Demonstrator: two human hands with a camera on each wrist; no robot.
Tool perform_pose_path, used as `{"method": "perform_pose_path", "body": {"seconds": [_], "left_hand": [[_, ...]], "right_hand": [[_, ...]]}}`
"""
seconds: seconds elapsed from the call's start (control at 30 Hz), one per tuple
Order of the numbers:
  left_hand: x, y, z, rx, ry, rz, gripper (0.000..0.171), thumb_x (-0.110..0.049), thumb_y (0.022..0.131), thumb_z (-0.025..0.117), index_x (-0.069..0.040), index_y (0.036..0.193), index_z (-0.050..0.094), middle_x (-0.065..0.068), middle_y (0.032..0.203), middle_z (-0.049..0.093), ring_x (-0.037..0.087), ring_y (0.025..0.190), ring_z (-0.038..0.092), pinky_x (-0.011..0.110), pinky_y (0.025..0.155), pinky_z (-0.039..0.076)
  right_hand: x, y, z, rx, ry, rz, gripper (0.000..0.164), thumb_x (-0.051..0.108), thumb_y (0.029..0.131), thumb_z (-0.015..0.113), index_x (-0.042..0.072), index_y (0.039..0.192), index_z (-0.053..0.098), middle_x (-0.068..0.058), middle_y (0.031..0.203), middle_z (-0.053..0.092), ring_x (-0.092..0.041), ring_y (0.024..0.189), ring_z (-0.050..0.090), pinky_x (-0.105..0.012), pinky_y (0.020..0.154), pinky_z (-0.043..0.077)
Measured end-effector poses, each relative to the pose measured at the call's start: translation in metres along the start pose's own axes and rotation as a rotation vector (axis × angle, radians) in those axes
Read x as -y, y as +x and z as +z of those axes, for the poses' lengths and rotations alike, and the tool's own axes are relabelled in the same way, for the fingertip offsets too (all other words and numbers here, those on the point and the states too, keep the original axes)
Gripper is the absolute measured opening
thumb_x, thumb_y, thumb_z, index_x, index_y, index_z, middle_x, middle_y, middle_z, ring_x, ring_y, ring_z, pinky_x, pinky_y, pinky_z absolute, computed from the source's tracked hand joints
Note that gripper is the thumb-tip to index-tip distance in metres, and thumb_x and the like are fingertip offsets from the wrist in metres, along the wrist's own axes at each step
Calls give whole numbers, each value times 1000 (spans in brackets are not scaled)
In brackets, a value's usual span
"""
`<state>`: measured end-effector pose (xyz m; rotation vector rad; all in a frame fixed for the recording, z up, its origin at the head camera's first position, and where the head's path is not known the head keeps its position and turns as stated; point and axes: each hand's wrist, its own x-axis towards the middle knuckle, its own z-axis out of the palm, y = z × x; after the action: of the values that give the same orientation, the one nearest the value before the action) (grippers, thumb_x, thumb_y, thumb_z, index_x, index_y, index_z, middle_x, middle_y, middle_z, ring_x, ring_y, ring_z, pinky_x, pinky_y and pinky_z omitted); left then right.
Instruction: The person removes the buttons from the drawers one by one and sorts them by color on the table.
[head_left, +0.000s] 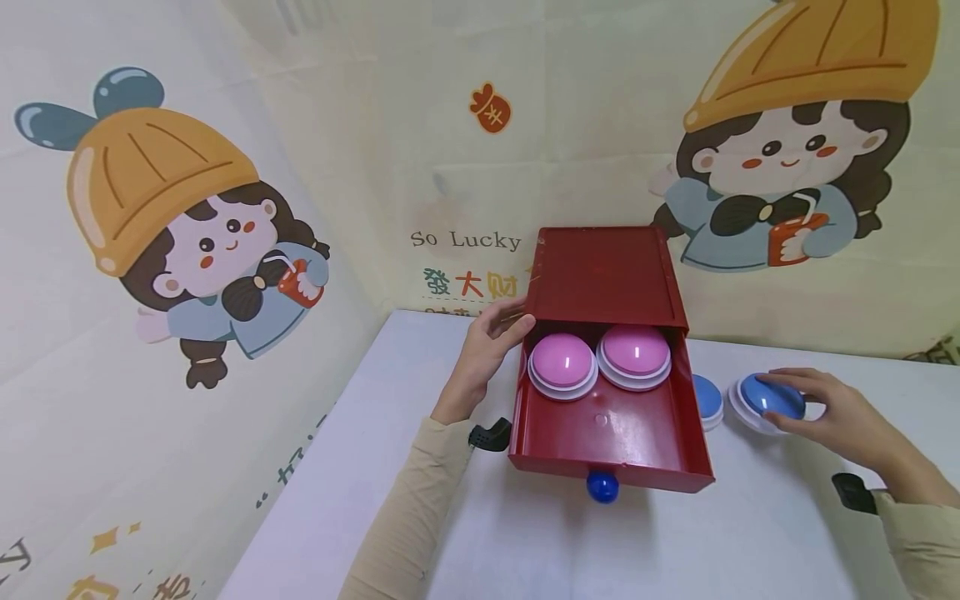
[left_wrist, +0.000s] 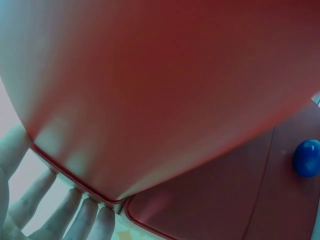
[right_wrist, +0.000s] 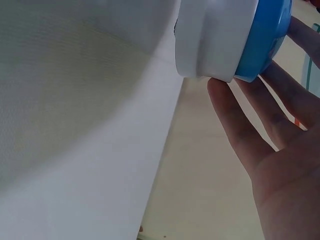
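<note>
A red box point(head_left: 603, 275) stands on the table with its drawer point(head_left: 600, 450) pulled out; a blue knob point(head_left: 602, 487) is on the drawer's front. Two pink-topped round push buttons point(head_left: 562, 362) point(head_left: 635, 350) sit side by side at the drawer's back. My left hand point(head_left: 487, 358) rests against the box's left side, its straight fingers point(left_wrist: 60, 212) along the edge. To the right of the drawer, my right hand point(head_left: 840, 412) grips a blue-topped push button point(head_left: 768, 400) with a white base point(right_wrist: 215, 40). Another blue-topped button point(head_left: 707, 400) is partly hidden behind the drawer's side.
The white table point(head_left: 525, 542) ends against a wall covering point(head_left: 360, 167) printed with cartoon figures and lettering. Black straps point(head_left: 491, 435) point(head_left: 853, 493) show at both wrists. The box stands near the wall behind it.
</note>
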<state>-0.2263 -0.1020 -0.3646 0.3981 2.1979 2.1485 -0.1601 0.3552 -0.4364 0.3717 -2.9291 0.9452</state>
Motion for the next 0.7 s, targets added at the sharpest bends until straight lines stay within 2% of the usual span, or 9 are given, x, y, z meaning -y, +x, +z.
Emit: {"method": "perform_pose_path", "body": {"seconds": [0.27, 0.53, 0.7], "left_hand": [[0, 0, 0, 5, -3, 1, 44, -28, 95, 68, -19, 137, 57, 4, 135, 58, 19, 127, 56, 35, 105, 49], [1, 0, -1, 3, -6, 0, 44, -27, 95, 68, -18, 137, 57, 5, 135, 58, 19, 127, 56, 35, 105, 49], [0, 0, -1, -1, -6, 5, 42, -26, 95, 68, -20, 136, 58, 3, 134, 59, 17, 126, 57, 34, 105, 49]], "right_hand": [[-5, 0, 5, 13, -9, -9, 62, 21, 79, 85, -2, 130, 58, -34, 131, 47, -59, 106, 50, -60, 70, 57], [-6, 2, 10, 90, 16, 29, 64, 24, 83, 81, -2, 135, 54, -37, 135, 43, -62, 112, 45, -67, 77, 54], [-7, 2, 11, 105, 18, 26, 65, 23, 83, 81, -3, 135, 53, -38, 135, 42, -62, 112, 45, -67, 78, 54]]}}
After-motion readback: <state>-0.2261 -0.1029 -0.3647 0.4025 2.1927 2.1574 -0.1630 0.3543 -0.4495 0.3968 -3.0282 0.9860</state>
